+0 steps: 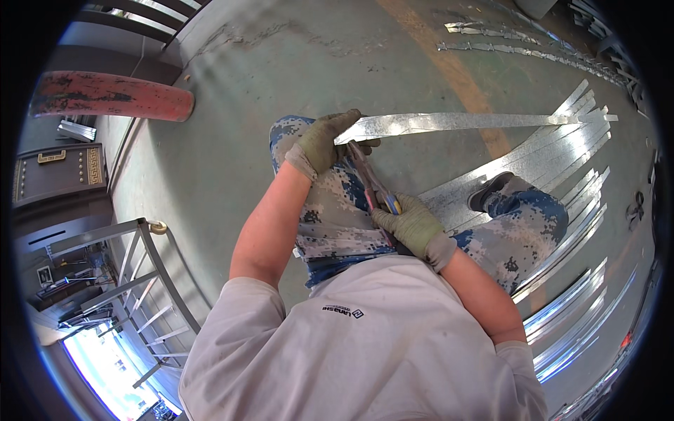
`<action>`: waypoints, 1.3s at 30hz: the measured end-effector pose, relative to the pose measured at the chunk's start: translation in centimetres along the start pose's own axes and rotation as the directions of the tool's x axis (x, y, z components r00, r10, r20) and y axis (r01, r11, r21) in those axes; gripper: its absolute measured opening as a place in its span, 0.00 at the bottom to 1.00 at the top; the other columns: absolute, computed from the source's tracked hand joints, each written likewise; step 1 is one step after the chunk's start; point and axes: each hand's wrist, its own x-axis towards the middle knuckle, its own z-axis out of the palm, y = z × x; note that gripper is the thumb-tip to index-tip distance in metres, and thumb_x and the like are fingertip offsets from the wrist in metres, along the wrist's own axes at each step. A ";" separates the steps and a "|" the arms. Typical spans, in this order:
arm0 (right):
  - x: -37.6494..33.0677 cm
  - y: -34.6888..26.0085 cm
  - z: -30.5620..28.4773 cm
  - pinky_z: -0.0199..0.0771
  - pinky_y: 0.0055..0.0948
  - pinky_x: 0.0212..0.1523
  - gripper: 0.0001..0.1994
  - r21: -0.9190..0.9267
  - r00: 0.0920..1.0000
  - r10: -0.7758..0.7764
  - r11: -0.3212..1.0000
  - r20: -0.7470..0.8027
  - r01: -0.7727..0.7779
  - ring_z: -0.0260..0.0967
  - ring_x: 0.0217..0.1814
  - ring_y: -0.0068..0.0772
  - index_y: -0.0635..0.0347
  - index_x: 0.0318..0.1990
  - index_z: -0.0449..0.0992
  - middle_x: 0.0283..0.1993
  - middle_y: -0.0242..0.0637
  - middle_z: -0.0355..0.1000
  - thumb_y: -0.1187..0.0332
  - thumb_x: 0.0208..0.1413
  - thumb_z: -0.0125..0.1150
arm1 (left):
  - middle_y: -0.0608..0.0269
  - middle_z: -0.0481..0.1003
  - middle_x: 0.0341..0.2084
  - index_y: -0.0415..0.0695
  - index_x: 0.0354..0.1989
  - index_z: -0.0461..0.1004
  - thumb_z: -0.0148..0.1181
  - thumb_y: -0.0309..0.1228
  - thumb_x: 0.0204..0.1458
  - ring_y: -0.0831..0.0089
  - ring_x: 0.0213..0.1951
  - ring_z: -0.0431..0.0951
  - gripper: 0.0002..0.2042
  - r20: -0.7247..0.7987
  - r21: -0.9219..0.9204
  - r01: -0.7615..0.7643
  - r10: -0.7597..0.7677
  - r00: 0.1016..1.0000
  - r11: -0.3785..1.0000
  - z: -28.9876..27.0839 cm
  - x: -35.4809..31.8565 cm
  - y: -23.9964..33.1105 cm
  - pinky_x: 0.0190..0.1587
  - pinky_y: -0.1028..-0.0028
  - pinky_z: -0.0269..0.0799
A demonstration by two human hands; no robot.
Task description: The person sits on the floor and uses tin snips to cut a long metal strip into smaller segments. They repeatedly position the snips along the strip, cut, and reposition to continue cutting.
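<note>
My left hand [324, 142], in a greenish work glove, is closed round the near end of a long, shiny sheet-metal strip [435, 124] above my left knee. From there the strip runs out to the right, its far end lying over other strips. My right hand [413, 226], gloved too, grips the handles of metal snips [364, 172], which have red on one handle and blue and yellow on the other. The snips' jaws point up beside the held end, just under my left fingers. Whether the blades touch the metal I cannot tell.
Flat metal strips [516, 165] fan out on the floor under my right shoe [488, 191]. More strips [569, 316] lie at the right, and notched ones [519, 50] at the far right. A worn red cylinder [116, 96] and a metal frame [163, 274] stand at the left.
</note>
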 end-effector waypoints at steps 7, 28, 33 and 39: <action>0.2 0.0 0.1 0.73 0.31 0.27 0.11 -0.080 1.000 -0.031 0.996 -0.002 0.031 0.69 0.24 0.22 0.59 0.52 0.83 0.29 0.29 0.75 0.63 0.70 0.72 | 0.38 0.83 0.54 0.26 0.68 0.73 0.56 0.41 0.77 0.49 0.53 0.88 0.26 -0.026 -0.009 -0.019 0.019 0.999 1.000 0.2 -0.2 -0.1 0.53 0.52 0.86; 0.5 0.2 -0.1 0.77 0.29 0.37 0.15 -0.077 0.999 0.005 0.997 0.040 -0.002 0.75 0.35 0.21 0.59 0.55 0.85 0.37 0.29 0.82 0.60 0.69 0.74 | 0.37 0.84 0.51 0.27 0.68 0.73 0.56 0.40 0.76 0.50 0.48 0.88 0.25 0.034 0.013 -0.027 0.026 0.999 1.000 -0.4 -0.2 -0.2 0.52 0.52 0.86; 0.5 0.1 0.1 0.76 0.30 0.34 0.14 -0.036 0.999 0.012 0.999 0.039 -0.011 0.73 0.32 0.22 0.59 0.55 0.84 0.35 0.30 0.80 0.61 0.70 0.73 | 0.37 0.85 0.51 0.27 0.68 0.74 0.56 0.40 0.76 0.52 0.46 0.88 0.25 -0.029 0.010 -0.028 0.028 0.999 1.000 0.8 -0.6 0.0 0.51 0.53 0.86; 0.5 0.1 0.6 0.73 0.30 0.29 0.09 0.110 0.997 0.037 0.993 0.074 -0.045 0.70 0.26 0.22 0.59 0.51 0.80 0.29 0.30 0.76 0.65 0.72 0.69 | 0.38 0.85 0.51 0.28 0.68 0.74 0.54 0.40 0.77 0.52 0.46 0.88 0.25 -0.022 0.017 -0.037 0.037 0.999 0.999 0.7 -0.6 0.0 0.51 0.54 0.86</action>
